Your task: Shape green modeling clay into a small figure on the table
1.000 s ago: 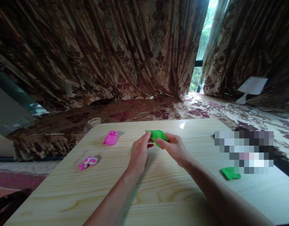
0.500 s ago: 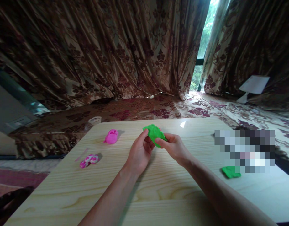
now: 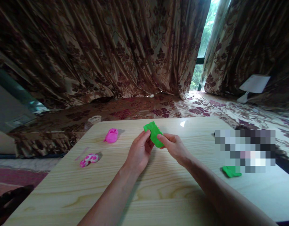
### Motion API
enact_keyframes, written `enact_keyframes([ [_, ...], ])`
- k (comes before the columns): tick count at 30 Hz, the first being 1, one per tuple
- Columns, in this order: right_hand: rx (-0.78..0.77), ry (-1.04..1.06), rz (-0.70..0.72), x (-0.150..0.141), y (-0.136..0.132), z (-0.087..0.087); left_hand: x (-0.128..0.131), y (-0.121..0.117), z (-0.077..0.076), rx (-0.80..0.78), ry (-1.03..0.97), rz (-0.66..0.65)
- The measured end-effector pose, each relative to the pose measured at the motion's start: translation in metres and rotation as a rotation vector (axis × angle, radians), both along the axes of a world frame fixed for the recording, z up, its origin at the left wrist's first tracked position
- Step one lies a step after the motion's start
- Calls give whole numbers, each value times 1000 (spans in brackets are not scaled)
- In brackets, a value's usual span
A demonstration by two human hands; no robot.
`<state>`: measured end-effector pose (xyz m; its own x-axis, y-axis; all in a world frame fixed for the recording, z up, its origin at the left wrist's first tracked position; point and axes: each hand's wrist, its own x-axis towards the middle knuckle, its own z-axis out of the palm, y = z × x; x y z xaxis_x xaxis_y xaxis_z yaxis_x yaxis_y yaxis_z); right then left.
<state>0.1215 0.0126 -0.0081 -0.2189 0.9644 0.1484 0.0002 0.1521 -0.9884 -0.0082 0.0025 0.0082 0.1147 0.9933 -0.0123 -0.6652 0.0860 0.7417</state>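
Note:
Both my hands hold a flattened piece of bright green clay just above the middle of a light wooden table. My left hand pinches its left edge with thumb and fingers closed. My right hand pinches its right edge in the same way. The clay stands tilted up on edge between the fingertips.
A pink clay lump lies at the table's far left, and a pink-and-white clay piece sits nearer the left edge. A smaller green clay piece rests at the right beside a blurred-out area. Patterned curtains hang behind the table.
The green clay has been lifted and turned from lying wide and flat to standing more upright and narrow between my fingertips. Both hands stayed in nearly the same place.

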Motion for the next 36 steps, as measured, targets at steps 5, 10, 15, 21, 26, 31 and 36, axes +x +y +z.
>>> enact_keyframes([
  [5,21,-36,-15,-1,1,-4,1,0,-1,41,43,12],
  [10,15,-52,-31,0,2,-6,2,0,-1,59,90,32],
  [15,-4,-7,4,-1,2,-6,4,-1,-2,60,115,36],
  [21,-2,10,16,-1,-1,-3,2,0,-3,56,105,36],
  [26,-15,-38,22,0,-2,2,2,0,-3,91,104,20],
  [31,-5,13,-34,-2,-2,2,4,-2,-4,110,139,19],
  [36,9,-8,-21,-1,-2,3,4,-2,-4,95,142,25],
])
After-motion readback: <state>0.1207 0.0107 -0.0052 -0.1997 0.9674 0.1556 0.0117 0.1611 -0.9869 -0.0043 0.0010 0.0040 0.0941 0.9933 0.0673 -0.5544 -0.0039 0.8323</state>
